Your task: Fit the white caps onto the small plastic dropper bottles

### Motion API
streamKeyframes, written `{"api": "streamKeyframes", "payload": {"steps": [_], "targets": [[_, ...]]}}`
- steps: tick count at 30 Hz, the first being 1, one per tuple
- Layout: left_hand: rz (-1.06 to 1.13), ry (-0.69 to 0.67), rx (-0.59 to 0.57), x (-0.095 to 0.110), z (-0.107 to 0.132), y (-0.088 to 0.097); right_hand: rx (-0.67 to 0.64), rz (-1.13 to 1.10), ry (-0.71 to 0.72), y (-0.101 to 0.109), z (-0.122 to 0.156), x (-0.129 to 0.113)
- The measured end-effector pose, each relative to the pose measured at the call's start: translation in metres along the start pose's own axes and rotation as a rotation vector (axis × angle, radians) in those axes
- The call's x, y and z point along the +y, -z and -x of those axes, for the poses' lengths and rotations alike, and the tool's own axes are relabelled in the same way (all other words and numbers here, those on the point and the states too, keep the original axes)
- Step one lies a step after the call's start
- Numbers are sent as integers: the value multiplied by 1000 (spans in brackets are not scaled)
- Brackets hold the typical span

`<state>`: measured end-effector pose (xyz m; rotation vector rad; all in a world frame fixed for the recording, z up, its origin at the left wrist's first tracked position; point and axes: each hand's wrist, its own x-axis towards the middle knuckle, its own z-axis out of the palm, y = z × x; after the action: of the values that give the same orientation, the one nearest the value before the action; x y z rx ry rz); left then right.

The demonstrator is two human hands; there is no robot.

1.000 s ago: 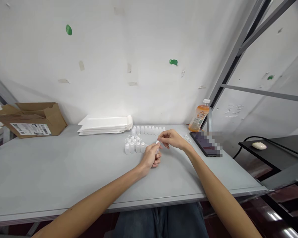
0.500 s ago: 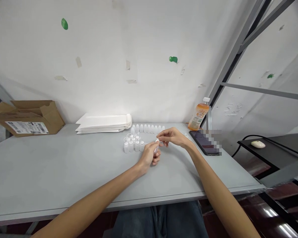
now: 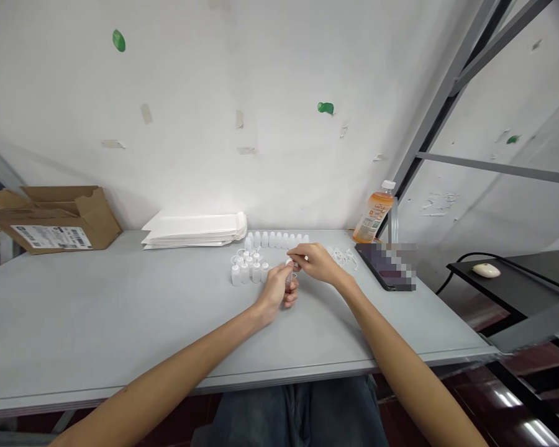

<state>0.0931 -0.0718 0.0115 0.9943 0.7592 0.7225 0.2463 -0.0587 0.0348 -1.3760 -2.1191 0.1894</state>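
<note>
In the head view, the person sits at a long grey table (image 3: pixel 97 298), with their arms reaching in from the near edge and their knees in dark jeans (image 3: pixel 298 416) below it. The left hand (image 3: pixel 276 293) is curled closed around a small white plastic dropper bottle (image 3: pixel 289 276), which stands slightly tilted just above the fingers, near the middle of the table. The right hand (image 3: pixel 317 261) comes in from the right, its fingertips (image 3: pixel 292 254) bunched at the top of the bottle. The fingers hide that spot, so I cannot tell whether they are gripping the bottle or only touching it.

Just to the far left of the hands stands a cluster of white dropper bottles (image 3: pixel 246 271), and behind it runs a row of white bottles (image 3: pixel 277 239). A small tangle of white looped plastic pieces (image 3: pixel 342 256) lies to the right of the right hand, beside a dark smartphone (image 3: pixel 382 267), which is partly blurred. An orange drink bottle (image 3: pixel 372 214) stands at the far right corner. Toward the far left lie a stack of white paper envelopes (image 3: pixel 193 230) and an open cardboard box (image 3: pixel 56 217) with a shipping label. A white computer mouse (image 3: pixel 486 270) sits on a black surface (image 3: pixel 526 279) off to the right.
</note>
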Motion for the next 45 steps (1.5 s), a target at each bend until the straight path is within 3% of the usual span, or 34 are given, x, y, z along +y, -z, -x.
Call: {"api": "streamKeyframes", "payload": {"steps": [9,15,22,27,34,37,40,45], "targets": [[30,-20,24,1,-1,-1,57,375,-48,-19,1,-9],[75,33,-5,6,-1,0,197,412,-15,-28,2,-5],[27,-11,-53,11,2,1,496,198,-57,-25,-1,-1],[-202,-277,-10,23,8,-1,549,-206,-91,-8,-1,-13],[-530,-681,261,41,11,7,433,-585,-235,-5,-2,-28],[-543,-787,354,42,12,8,243,-793,-232,-6,-2,-35],[-407,-748,333,41,11,8,69,-966,-236,-6,-2,-40],[-200,-600,251,46,6,13,-24,-999,-262,-3,-1,-36]]}}
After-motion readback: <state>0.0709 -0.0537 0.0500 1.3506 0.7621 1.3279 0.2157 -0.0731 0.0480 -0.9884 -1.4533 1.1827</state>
